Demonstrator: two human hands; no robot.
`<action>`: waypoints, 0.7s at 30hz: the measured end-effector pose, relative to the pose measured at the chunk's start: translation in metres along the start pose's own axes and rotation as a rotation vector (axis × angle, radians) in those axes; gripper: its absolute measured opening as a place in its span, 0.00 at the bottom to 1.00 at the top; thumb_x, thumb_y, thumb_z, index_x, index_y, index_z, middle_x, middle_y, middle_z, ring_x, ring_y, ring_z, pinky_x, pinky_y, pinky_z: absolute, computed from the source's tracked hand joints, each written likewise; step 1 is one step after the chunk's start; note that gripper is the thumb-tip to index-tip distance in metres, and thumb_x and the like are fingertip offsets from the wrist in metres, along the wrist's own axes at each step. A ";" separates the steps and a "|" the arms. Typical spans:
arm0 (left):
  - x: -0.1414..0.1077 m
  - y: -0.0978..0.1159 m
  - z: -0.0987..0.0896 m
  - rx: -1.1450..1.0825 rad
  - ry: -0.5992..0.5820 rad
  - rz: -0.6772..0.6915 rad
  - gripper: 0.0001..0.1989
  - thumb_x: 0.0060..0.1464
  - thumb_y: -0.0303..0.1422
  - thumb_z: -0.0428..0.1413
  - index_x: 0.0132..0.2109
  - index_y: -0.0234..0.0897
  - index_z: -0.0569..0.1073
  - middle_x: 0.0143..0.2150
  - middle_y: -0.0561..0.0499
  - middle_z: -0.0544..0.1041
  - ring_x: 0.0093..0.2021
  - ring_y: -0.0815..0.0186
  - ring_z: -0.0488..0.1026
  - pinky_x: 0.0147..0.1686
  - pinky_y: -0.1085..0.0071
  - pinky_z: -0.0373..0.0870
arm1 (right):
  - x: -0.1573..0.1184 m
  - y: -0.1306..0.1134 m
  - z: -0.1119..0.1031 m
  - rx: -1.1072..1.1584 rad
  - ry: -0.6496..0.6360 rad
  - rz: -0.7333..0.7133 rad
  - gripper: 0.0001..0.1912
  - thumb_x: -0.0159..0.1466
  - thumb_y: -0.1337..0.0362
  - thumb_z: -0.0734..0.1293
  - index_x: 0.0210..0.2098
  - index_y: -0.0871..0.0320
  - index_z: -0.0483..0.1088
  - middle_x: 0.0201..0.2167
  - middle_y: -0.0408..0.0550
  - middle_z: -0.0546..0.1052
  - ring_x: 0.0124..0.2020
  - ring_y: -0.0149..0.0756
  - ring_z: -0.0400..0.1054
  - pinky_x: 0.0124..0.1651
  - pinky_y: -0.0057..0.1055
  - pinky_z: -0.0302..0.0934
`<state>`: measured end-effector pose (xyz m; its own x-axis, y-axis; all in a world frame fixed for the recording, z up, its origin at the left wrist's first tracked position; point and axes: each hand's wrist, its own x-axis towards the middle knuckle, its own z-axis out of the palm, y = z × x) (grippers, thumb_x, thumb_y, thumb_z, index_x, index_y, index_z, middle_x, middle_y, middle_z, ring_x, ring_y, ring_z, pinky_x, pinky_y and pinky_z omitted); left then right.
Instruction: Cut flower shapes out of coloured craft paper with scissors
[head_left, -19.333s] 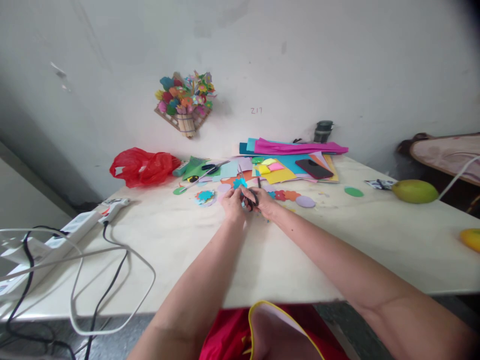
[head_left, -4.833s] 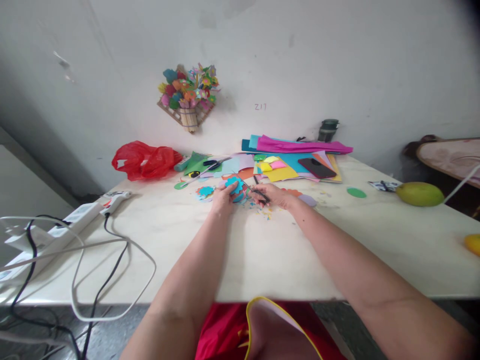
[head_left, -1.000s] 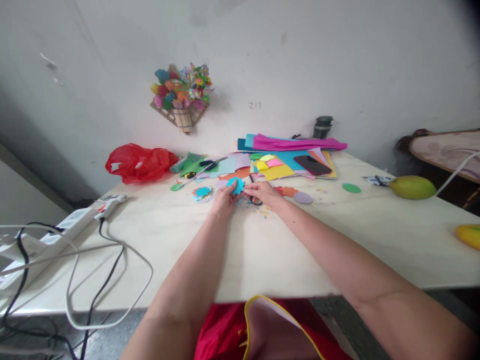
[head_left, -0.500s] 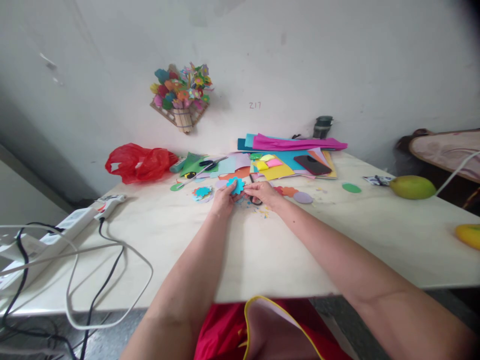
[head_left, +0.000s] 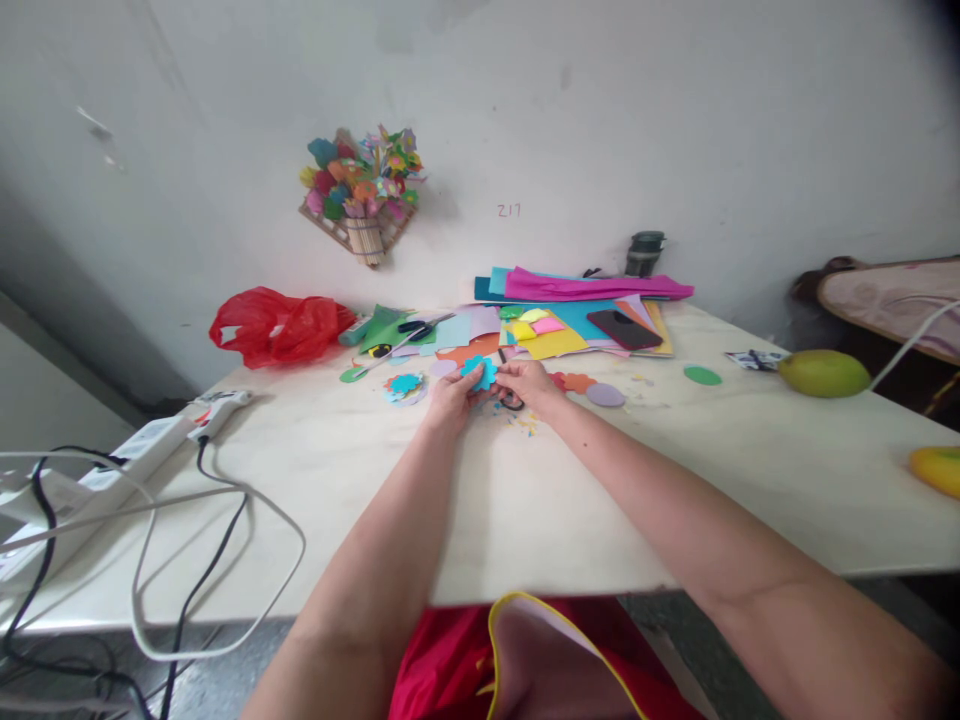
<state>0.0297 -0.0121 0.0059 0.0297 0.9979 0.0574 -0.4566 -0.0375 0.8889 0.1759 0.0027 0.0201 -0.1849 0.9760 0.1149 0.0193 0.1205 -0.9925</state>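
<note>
A bright blue paper flower [head_left: 478, 373] with a scalloped edge is held above the table between my hands. My left hand [head_left: 451, 396] grips its left side, with the thumb on top. My right hand [head_left: 529, 384] is closed in a pinch at the flower's right edge. Below the right hand, a black loop [head_left: 512, 403] shows, perhaps a scissors handle; the rest is hidden. Tiny paper scraps [head_left: 525, 425] lie under the hands. To the left is a small pile of cut paper flowers [head_left: 406, 385], a blue one on top.
Colored sheets [head_left: 562, 343], a dark phone [head_left: 624, 330] and black-handled scissors [head_left: 417, 328] lie toward the wall. A red plastic bag [head_left: 277, 328] sits back left. Power strips [head_left: 142, 450] with looping cables occupy the left; a green-yellow fruit [head_left: 823, 373] lies right.
The blue paper flower and my left hand have shifted slightly to the right. My right fingers now meet the flower's right edge more closely.
</note>
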 end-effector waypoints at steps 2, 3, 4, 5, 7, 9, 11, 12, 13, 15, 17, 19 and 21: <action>0.001 -0.002 0.000 0.059 -0.009 0.026 0.15 0.42 0.37 0.73 0.31 0.32 0.78 0.29 0.48 0.79 0.28 0.66 0.77 0.36 0.69 0.78 | 0.001 0.001 0.000 -0.050 0.039 -0.028 0.06 0.54 0.71 0.69 0.21 0.58 0.70 0.16 0.40 0.73 0.15 0.25 0.62 0.17 0.20 0.55; 0.001 -0.003 0.000 0.095 -0.011 0.046 0.16 0.41 0.39 0.73 0.30 0.33 0.78 0.27 0.49 0.79 0.26 0.68 0.75 0.33 0.71 0.77 | 0.002 0.001 -0.001 -0.075 0.056 -0.044 0.07 0.54 0.71 0.69 0.21 0.58 0.70 0.15 0.39 0.72 0.15 0.25 0.62 0.19 0.21 0.56; 0.002 -0.003 0.000 0.128 -0.013 0.065 0.17 0.40 0.41 0.73 0.28 0.34 0.77 0.25 0.51 0.78 0.24 0.69 0.73 0.29 0.73 0.75 | 0.002 0.001 -0.001 -0.098 0.069 -0.057 0.07 0.53 0.71 0.69 0.21 0.57 0.69 0.14 0.38 0.71 0.15 0.26 0.62 0.20 0.23 0.58; 0.002 -0.004 -0.001 0.156 -0.016 0.083 0.18 0.39 0.43 0.73 0.27 0.35 0.76 0.23 0.52 0.76 0.21 0.70 0.71 0.26 0.74 0.73 | 0.002 0.001 -0.001 -0.114 0.079 -0.071 0.07 0.53 0.70 0.69 0.21 0.57 0.69 0.14 0.38 0.70 0.16 0.28 0.64 0.22 0.24 0.60; 0.003 -0.005 -0.001 0.185 -0.025 0.106 0.20 0.38 0.45 0.73 0.24 0.36 0.74 0.20 0.54 0.74 0.18 0.72 0.67 0.22 0.75 0.70 | 0.002 0.001 -0.001 -0.127 0.098 -0.094 0.06 0.54 0.70 0.68 0.22 0.56 0.70 0.13 0.38 0.69 0.18 0.31 0.67 0.26 0.26 0.64; 0.003 -0.005 -0.001 0.191 -0.028 0.118 0.20 0.37 0.44 0.73 0.23 0.37 0.73 0.19 0.55 0.72 0.17 0.72 0.66 0.21 0.75 0.69 | 0.002 0.000 -0.001 -0.130 0.115 -0.108 0.05 0.54 0.69 0.68 0.23 0.56 0.70 0.14 0.38 0.69 0.20 0.33 0.70 0.29 0.28 0.66; 0.003 -0.004 -0.001 0.187 -0.025 0.123 0.20 0.37 0.42 0.73 0.23 0.36 0.72 0.18 0.55 0.72 0.17 0.72 0.66 0.21 0.75 0.67 | 0.001 0.001 0.000 -0.136 0.129 -0.124 0.05 0.54 0.69 0.67 0.22 0.56 0.69 0.15 0.39 0.70 0.21 0.34 0.71 0.30 0.29 0.66; 0.002 -0.003 -0.001 0.185 -0.028 0.122 0.19 0.37 0.41 0.74 0.23 0.36 0.72 0.18 0.55 0.72 0.17 0.73 0.66 0.21 0.75 0.67 | 0.001 0.001 0.000 -0.141 0.132 -0.136 0.06 0.54 0.69 0.67 0.22 0.56 0.68 0.16 0.39 0.70 0.21 0.34 0.71 0.30 0.29 0.66; 0.002 -0.003 -0.002 0.183 -0.035 0.119 0.19 0.36 0.41 0.74 0.23 0.36 0.72 0.18 0.55 0.72 0.17 0.73 0.66 0.22 0.75 0.67 | 0.002 0.002 0.000 -0.149 0.136 -0.152 0.06 0.54 0.69 0.66 0.22 0.55 0.67 0.16 0.39 0.71 0.22 0.34 0.71 0.30 0.29 0.65; 0.003 -0.003 -0.003 0.180 -0.059 0.108 0.20 0.35 0.42 0.74 0.24 0.36 0.73 0.18 0.55 0.72 0.18 0.72 0.66 0.23 0.75 0.67 | 0.003 0.005 0.000 -0.180 0.149 -0.193 0.06 0.54 0.69 0.66 0.22 0.55 0.67 0.17 0.39 0.71 0.22 0.33 0.70 0.31 0.28 0.64; 0.003 -0.003 -0.004 0.181 -0.075 0.096 0.21 0.33 0.42 0.74 0.25 0.36 0.73 0.19 0.55 0.72 0.19 0.72 0.66 0.24 0.74 0.67 | 0.005 0.008 0.000 -0.236 0.178 -0.239 0.05 0.54 0.69 0.65 0.22 0.55 0.67 0.18 0.39 0.71 0.23 0.33 0.70 0.32 0.28 0.63; 0.004 -0.003 -0.006 0.187 -0.080 0.087 0.21 0.33 0.42 0.74 0.26 0.36 0.73 0.19 0.55 0.72 0.19 0.71 0.66 0.25 0.73 0.66 | 0.007 0.012 -0.002 -0.293 0.221 -0.278 0.05 0.54 0.68 0.66 0.22 0.55 0.67 0.19 0.40 0.72 0.24 0.34 0.69 0.33 0.29 0.63; 0.004 -0.003 -0.006 0.199 -0.084 0.079 0.21 0.35 0.42 0.74 0.26 0.36 0.72 0.19 0.55 0.71 0.19 0.71 0.66 0.25 0.72 0.66 | 0.010 0.015 -0.003 -0.297 0.252 -0.293 0.05 0.54 0.66 0.67 0.23 0.55 0.67 0.20 0.41 0.73 0.26 0.34 0.69 0.33 0.29 0.63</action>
<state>0.0253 -0.0080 0.0008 0.0781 0.9839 0.1609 -0.2765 -0.1336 0.9517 0.1773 0.0148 0.0069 0.0180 0.9024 0.4306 0.2885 0.4077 -0.8664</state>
